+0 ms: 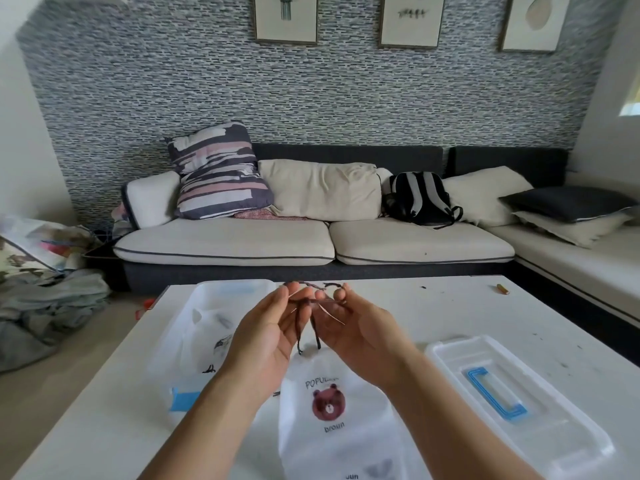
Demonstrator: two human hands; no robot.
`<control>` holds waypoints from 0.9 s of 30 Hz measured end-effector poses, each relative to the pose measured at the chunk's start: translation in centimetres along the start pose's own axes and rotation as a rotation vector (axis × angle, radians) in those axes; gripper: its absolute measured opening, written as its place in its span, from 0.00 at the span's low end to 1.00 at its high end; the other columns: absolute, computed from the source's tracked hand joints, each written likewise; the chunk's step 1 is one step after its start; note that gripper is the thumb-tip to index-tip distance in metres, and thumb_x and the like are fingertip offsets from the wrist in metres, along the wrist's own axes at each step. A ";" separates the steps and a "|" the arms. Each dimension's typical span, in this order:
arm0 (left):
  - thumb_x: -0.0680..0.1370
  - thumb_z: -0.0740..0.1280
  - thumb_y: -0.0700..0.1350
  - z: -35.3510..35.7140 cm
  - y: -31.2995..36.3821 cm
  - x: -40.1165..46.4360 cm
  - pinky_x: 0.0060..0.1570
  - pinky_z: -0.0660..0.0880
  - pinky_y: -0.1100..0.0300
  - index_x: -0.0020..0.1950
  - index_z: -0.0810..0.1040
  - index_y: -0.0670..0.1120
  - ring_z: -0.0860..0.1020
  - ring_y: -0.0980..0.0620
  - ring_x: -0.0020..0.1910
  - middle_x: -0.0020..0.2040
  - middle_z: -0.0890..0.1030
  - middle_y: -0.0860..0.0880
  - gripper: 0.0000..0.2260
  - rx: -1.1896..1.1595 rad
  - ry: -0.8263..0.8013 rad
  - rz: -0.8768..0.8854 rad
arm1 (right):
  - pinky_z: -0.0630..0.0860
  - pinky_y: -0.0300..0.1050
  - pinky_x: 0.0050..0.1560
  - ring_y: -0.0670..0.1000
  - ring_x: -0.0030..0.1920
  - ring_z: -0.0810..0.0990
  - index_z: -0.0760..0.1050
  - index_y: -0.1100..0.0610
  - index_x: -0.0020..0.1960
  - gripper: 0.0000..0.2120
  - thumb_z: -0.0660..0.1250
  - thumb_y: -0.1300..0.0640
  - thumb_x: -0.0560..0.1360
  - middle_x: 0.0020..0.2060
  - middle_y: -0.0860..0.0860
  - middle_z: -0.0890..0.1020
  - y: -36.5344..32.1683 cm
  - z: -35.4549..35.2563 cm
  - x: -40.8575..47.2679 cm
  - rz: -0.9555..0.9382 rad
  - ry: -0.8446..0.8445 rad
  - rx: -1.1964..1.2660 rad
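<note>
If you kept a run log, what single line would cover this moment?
left hand: pinches dark cord | right hand: pinches same cord | cord ends: dangle above bear-print bag on table

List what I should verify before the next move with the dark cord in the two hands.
1. Left hand pinches the cord: ok.
2. Right hand pinches the cord: ok.
3. Loose ends hang free above the bear bag: ok.
4. Knot in the middle is tight: cannot tell, blurred.
5. Clear box and lid lie to the sides of the hands on the table: ok.
</note>
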State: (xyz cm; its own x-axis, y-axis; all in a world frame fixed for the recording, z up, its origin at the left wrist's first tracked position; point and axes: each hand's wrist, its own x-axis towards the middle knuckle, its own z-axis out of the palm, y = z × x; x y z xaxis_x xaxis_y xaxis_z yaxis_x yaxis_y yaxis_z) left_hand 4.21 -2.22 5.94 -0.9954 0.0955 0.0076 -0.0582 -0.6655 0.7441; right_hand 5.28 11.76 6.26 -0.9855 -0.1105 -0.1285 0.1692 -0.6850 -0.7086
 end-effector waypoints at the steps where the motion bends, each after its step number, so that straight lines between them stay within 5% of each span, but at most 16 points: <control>1: 0.83 0.62 0.43 -0.1 0.0 0.2 0.41 0.81 0.64 0.51 0.80 0.41 0.85 0.53 0.42 0.45 0.86 0.46 0.09 -0.053 0.032 -0.028 | 0.76 0.50 0.57 0.55 0.45 0.83 0.71 0.56 0.38 0.16 0.58 0.56 0.84 0.40 0.55 0.84 -0.1 -0.1 0.1 -0.001 0.015 0.055; 4: 0.83 0.63 0.46 -1.2 0.5 1.1 0.48 0.79 0.58 0.52 0.81 0.47 0.84 0.55 0.45 0.40 0.84 0.52 0.07 -0.150 0.162 -0.094 | 0.76 0.48 0.53 0.51 0.31 0.77 0.68 0.56 0.36 0.16 0.56 0.60 0.83 0.26 0.50 0.72 -1.4 -1.0 0.5 -0.072 0.064 0.270; 6: 0.83 0.63 0.44 -2.2 1.5 1.7 0.45 0.81 0.57 0.53 0.81 0.47 0.81 0.57 0.37 0.28 0.77 0.54 0.07 -0.208 0.267 -0.072 | 0.73 0.39 0.35 0.47 0.20 0.64 0.67 0.57 0.36 0.16 0.55 0.61 0.83 0.21 0.48 0.61 -3.1 -2.3 0.7 -0.123 0.102 0.348; 9: 0.82 0.64 0.40 -3.5 2.9 2.5 0.35 0.80 0.61 0.56 0.80 0.43 0.73 0.56 0.26 0.26 0.70 0.52 0.06 -0.169 0.346 0.055 | 0.55 0.37 0.22 0.45 0.19 0.55 0.67 0.56 0.38 0.16 0.55 0.57 0.85 0.22 0.47 0.57 -5.3 -4.2 0.5 -0.180 0.181 0.031; 11: 0.81 0.65 0.42 -3.2 3.0 2.3 0.36 0.78 0.63 0.54 0.82 0.44 0.70 0.55 0.28 0.29 0.67 0.51 0.06 0.023 0.272 0.131 | 0.53 0.38 0.23 0.46 0.22 0.55 0.71 0.57 0.40 0.14 0.59 0.56 0.84 0.23 0.47 0.59 -5.4 -4.5 0.4 -0.230 0.208 -0.447; 14: 0.82 0.65 0.42 -1.8 2.1 1.1 0.33 0.77 0.63 0.50 0.84 0.47 0.70 0.54 0.27 0.29 0.66 0.50 0.08 0.304 0.169 0.260 | 0.61 0.36 0.25 0.46 0.25 0.66 0.79 0.51 0.52 0.09 0.69 0.46 0.78 0.26 0.47 0.70 -4.2 -3.8 -0.2 -0.308 0.090 -1.321; 17: 0.81 0.66 0.42 -1.8 1.6 0.6 0.36 0.80 0.58 0.45 0.84 0.42 0.73 0.52 0.27 0.29 0.68 0.47 0.09 0.532 0.200 0.378 | 0.66 0.33 0.35 0.40 0.35 0.74 0.80 0.44 0.55 0.19 0.74 0.36 0.69 0.36 0.42 0.76 -3.0 -3.4 -0.6 -0.253 -0.077 -1.784; 20: 0.82 0.64 0.41 -2.5 1.5 0.8 0.45 0.83 0.49 0.61 0.77 0.39 0.80 0.51 0.29 0.28 0.76 0.47 0.09 0.722 0.238 0.364 | 0.74 0.39 0.46 0.44 0.47 0.77 0.82 0.47 0.47 0.20 0.75 0.33 0.66 0.44 0.44 0.79 -3.0 -3.3 -0.7 -0.266 -0.065 -1.907; 22: 0.82 0.64 0.41 -3.2 1.2 0.8 0.44 0.82 0.55 0.79 0.58 0.50 0.84 0.50 0.34 0.32 0.83 0.47 0.27 0.854 0.273 0.327 | 0.76 0.44 0.53 0.45 0.52 0.77 0.82 0.47 0.48 0.23 0.76 0.31 0.63 0.49 0.45 0.78 -3.4 -3.4 -0.9 -0.236 -0.059 -1.936; 23: 0.82 0.63 0.41 -3.5 1.2 0.6 0.44 0.81 0.57 0.80 0.52 0.55 0.84 0.50 0.36 0.34 0.84 0.46 0.31 0.959 0.281 0.349 | 0.76 0.45 0.55 0.45 0.53 0.76 0.81 0.47 0.49 0.25 0.77 0.31 0.61 0.50 0.44 0.78 -3.6 -3.4 -1.1 -0.216 -0.059 -1.946; 25: 0.82 0.63 0.41 -4.2 1.4 0.8 0.48 0.80 0.53 0.77 0.63 0.59 0.84 0.52 0.37 0.35 0.84 0.48 0.25 1.175 0.266 0.478 | 0.76 0.45 0.53 0.46 0.52 0.76 0.81 0.50 0.46 0.23 0.78 0.33 0.62 0.49 0.45 0.78 -3.8 -3.4 -1.3 -0.210 -0.057 -1.961; 27: 0.82 0.62 0.40 -4.6 1.3 1.1 0.50 0.80 0.51 0.62 0.80 0.54 0.83 0.54 0.36 0.33 0.83 0.51 0.14 1.308 0.188 0.516 | 0.76 0.45 0.52 0.47 0.50 0.77 0.81 0.52 0.42 0.20 0.77 0.36 0.66 0.47 0.46 0.78 -3.7 -3.6 -1.1 -0.229 -0.042 -1.963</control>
State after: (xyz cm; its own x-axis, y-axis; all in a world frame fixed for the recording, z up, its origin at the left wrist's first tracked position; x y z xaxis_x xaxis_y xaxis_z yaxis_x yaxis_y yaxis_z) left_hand 2.66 -6.39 3.90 -0.8842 -0.1108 0.4537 0.3176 0.5696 0.7581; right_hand 5.83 17.02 6.48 -0.9813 -0.1850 0.0534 -0.1915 0.9096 -0.3688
